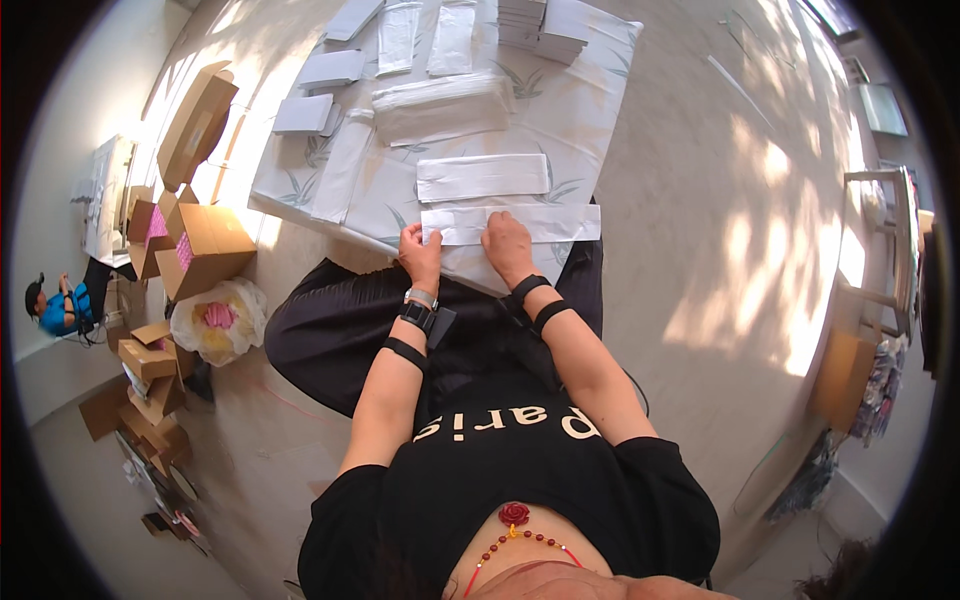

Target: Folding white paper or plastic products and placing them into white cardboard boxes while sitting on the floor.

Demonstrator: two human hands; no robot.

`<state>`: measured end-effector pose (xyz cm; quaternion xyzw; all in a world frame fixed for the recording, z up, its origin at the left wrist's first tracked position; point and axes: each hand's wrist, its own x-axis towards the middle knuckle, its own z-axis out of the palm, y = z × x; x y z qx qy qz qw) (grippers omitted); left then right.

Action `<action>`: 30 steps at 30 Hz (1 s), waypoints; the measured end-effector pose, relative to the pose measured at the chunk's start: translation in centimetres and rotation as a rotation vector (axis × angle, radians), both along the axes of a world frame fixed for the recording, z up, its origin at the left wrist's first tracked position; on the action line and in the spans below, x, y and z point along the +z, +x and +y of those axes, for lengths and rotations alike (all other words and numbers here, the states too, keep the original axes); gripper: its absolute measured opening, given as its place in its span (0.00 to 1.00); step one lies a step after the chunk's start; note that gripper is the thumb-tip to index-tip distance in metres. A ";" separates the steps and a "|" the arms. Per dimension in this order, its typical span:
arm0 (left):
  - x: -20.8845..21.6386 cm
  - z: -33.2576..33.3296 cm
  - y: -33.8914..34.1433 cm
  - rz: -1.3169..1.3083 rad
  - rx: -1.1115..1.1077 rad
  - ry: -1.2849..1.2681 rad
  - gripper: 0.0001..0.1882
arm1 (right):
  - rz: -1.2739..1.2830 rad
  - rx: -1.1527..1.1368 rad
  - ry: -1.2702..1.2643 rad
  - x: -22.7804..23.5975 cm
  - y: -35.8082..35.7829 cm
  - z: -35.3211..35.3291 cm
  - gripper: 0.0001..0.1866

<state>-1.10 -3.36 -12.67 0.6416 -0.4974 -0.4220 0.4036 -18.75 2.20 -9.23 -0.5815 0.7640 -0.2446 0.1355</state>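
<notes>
Along the near edge of the table lies a long, flat white strip, which looks like paper or thin film. At its left end my left hand is closed, thumb and fingers pinching the edge. Curled fingers of my right hand press together on the strip near its middle. Just beyond it is a second, shorter white folded piece, touched by neither hand. Farther back sits a loose pile of similar white pieces.
White box-like stacks stand on the left of the leaf-patterned tablecloth, more stacks at its far edge. Open cardboard boxes and a plastic bag are on the floor at left. A person sits beyond.
</notes>
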 end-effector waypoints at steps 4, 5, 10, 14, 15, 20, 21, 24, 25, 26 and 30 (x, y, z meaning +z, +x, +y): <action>0.0 0.1 -0.2 0.011 0.016 0.007 0.21 | -0.005 0.001 -0.002 -0.3 -0.3 -0.1 0.06; 0.0 0.1 -0.4 0.022 0.019 0.005 0.21 | 0.001 0.005 -0.005 -0.5 -0.4 -0.1 0.05; 0.0 0.2 0.0 -0.001 0.016 0.035 0.21 | -0.092 0.008 -0.050 0.5 -1.1 -0.5 0.03; 0.2 0.1 0.1 -0.036 -0.020 0.051 0.23 | -0.007 0.016 -0.143 1.8 -3.4 -1.3 0.08; 0.3 0.0 0.0 -0.067 -0.042 0.062 0.23 | 0.002 0.041 -0.168 1.8 -3.9 -1.4 0.08; 0.3 0.0 0.0 -0.031 -0.036 0.084 0.23 | 0.023 0.157 -0.204 1.5 -4.8 -2.4 0.06; 0.3 0.0 0.0 -0.014 -0.034 0.091 0.23 | 0.030 0.168 -0.184 1.4 -4.8 -2.5 0.06; 0.1 -0.1 0.1 -0.002 -0.040 0.091 0.23 | 0.048 0.200 -0.138 1.1 -4.8 -2.9 0.05; 0.0 -0.1 0.2 -0.006 -0.039 0.092 0.22 | 0.054 0.209 -0.132 1.0 -4.7 -3.0 0.05; -0.1 -0.1 0.2 -0.010 -0.039 0.094 0.22 | 0.062 0.217 -0.125 0.9 -4.8 -3.0 0.04; 0.0 -0.2 0.2 -0.049 -0.049 0.079 0.23 | 0.069 0.220 -0.135 0.7 -4.7 -3.1 0.05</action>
